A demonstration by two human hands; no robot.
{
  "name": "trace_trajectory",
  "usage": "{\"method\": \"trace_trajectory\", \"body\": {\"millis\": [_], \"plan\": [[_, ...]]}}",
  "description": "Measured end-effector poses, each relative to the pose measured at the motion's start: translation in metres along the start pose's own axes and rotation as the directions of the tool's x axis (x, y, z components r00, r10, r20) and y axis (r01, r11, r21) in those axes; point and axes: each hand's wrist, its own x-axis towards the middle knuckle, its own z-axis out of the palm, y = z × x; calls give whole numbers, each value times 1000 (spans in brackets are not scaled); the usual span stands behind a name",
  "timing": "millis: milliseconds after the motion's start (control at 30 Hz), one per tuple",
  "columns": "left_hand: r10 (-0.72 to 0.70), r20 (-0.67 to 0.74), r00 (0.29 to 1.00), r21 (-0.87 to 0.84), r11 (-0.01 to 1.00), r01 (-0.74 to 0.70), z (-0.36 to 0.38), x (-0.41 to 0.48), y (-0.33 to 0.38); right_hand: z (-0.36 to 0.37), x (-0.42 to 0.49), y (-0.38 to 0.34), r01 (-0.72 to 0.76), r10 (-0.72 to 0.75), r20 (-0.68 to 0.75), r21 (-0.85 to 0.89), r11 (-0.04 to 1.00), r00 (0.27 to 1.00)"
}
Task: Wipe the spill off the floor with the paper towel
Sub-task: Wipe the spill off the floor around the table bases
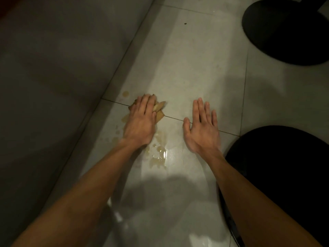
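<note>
My left hand [141, 120] lies flat with straight fingers on a soaked, yellow-brown paper towel [159, 108], pressing it to the pale tiled floor [187, 73] close to the wall's base. Only the towel's edges show around my fingers. A yellowish spill [158, 154] spreads in puddles and droplets just behind my left wrist, with smaller drops [125, 93] beyond the towel. My right hand [202, 128] rests palm down on the floor to the right of the towel, fingers straight and spread, holding nothing.
A grey wall [53, 68] runs diagonally along the left. Two black round objects sit on the right, one at the far right [288, 31] and one at the near right [281, 175]. A small dark speck [185, 23] lies farther out on the tiles.
</note>
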Motion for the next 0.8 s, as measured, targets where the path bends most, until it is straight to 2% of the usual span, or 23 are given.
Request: {"method": "trace_trajectory", "body": {"millis": [67,167,300,467,567,633,800], "plan": [[-13,25,1000,10,1000,13,-6,33,-11,0,1,2,2,-2,-1,1,1000,1000],[-110,51,993,4,994,110,-15,78,-25,1,1,2,12,-12,2,5,1000,1000],[-186,65,980,-12,982,187,-11,79,-14,-1,1,1,8,-9,10,10,1000,1000],[-110,-41,993,-2,994,110,-7,3,4,-3,0,0,9,-9,4,-1,1000,1000],[-89,-11,996,-35,995,89,-10,-29,1,-4,1,-1,10,-10,5,-5,1000,1000],[-70,15,997,-17,997,71,-15,-13,-5,-6,1,2,9,-9,-3,-16,1000,1000],[-136,57,989,26,990,135,-27,54,-38,-2,0,3,32,-33,-17,-34,999,999]]}}
